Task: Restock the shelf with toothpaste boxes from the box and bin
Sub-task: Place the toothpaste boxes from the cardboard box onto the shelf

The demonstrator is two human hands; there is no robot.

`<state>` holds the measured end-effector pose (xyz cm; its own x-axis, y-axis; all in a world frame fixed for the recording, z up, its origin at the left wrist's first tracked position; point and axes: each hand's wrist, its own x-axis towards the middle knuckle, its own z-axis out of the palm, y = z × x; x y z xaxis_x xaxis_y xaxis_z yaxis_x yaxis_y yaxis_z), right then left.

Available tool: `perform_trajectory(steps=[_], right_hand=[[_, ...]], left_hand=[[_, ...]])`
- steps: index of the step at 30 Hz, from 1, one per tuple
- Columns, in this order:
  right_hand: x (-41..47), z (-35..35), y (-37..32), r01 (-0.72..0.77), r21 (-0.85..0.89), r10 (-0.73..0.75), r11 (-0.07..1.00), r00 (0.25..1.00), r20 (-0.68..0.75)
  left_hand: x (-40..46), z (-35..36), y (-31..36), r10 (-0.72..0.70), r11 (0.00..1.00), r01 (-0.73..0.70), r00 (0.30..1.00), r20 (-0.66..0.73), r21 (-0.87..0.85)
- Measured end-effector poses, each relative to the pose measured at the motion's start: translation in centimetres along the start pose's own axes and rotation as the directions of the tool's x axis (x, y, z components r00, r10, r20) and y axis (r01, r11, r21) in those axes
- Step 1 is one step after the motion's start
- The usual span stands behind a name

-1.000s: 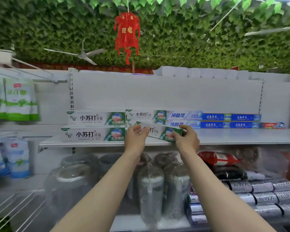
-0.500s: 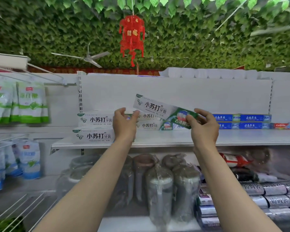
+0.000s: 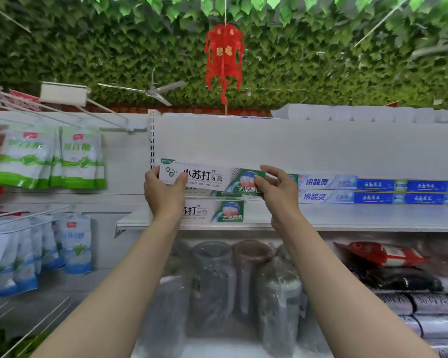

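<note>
I hold a white and green toothpaste box (image 3: pixel 207 179) lengthwise above the left stack on the white shelf (image 3: pixel 347 218). My left hand (image 3: pixel 163 195) grips its left end and my right hand (image 3: pixel 277 192) pinches its green right end. Under it lie white and green boxes of the same kind (image 3: pixel 215 210), partly hidden by my hands. To the right stand a pale blue pair of boxes (image 3: pixel 326 189) and dark blue boxes (image 3: pixel 406 192), stacked two high. No supply box or bin shows.
Green and white pouches (image 3: pixel 49 158) hang on hooks at the left, with blue pouches (image 3: pixel 36 254) below. Wrapped jars (image 3: pixel 212 285) and red and black packs (image 3: pixel 383 257) fill the lower shelf. A red lantern (image 3: pixel 224 55) hangs from the leafy ceiling.
Both hands lifted the box from shelf level and carried it left, from the middle stack to above the left stack. The box now lies nearly level.
</note>
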<state>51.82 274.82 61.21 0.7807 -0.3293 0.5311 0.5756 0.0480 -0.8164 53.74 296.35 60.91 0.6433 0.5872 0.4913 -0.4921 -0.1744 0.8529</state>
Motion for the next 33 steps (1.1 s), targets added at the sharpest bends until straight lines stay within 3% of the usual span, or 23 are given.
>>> perform_trajectory(steps=[7, 11, 17, 25, 28, 33], right_hand=[[0.5, 5.5, 1.8, 0.042, -0.155, -0.044, 0.987, 0.999, -0.006], [0.2, 6.6, 3.0, 0.018, -0.271, -0.044, 0.962, 0.995, -0.09], [-0.4, 8.3, 3.4, 0.034, -0.385, -0.115, 0.922, 0.975, -0.189], [-2.1, 8.6, 4.5, -0.013, -0.413, -0.129, 0.911, 0.94, -0.315], [-3.8, 8.0, 4.8, 0.004, -0.418, -0.169, 0.908, 0.919, -0.358], [-6.9, 6.7, 4.9, -0.101, -0.438, -0.068, 0.893, 0.933, -0.353]], left_hand=[[3.4, -2.9, -2.3, -0.009, 0.999, 0.011, 0.999, -0.047, 0.044], [4.2, -3.7, -4.4, -0.091, 0.991, 0.087, 0.995, 0.035, 0.104], [3.9, -5.0, -5.0, -0.075, 0.996, 0.067, 0.987, 0.145, 0.06], [3.6, -5.7, -6.4, -0.076, 0.997, 0.077, 0.965, 0.253, 0.006], [2.8, -6.0, -6.8, -0.096, 0.995, 0.095, 0.967, 0.234, 0.016], [0.0, -6.7, -6.8, -0.115, 0.993, 0.116, 0.981, 0.157, 0.001]])
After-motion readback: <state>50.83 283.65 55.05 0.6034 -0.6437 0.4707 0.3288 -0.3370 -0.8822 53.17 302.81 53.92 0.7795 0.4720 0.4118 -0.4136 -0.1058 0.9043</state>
